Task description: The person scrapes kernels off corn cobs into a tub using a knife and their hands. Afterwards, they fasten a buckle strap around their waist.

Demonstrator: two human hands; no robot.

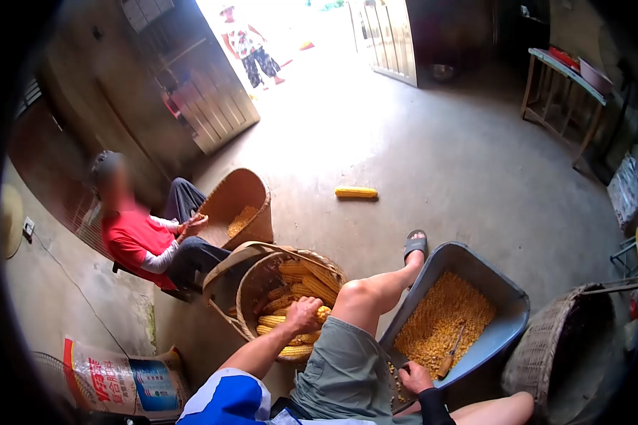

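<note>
My left hand is closed around an ear of corn at the near right side of a woven basket. Several more yellow ears lie in that basket. Beside my leg, my right hand is curled at the near edge of a blue-grey plastic tub; whatever its fingers hold is too small to make out. Loose corn kernels cover the tub's bottom. On them rests a thin metal tool with a wooden handle, close to my right hand.
A seated person in red works over another basket holding kernels. One ear of corn lies on the floor ahead. A printed sack stands at left, a wicker basket at right. Another person stands outside the doorway.
</note>
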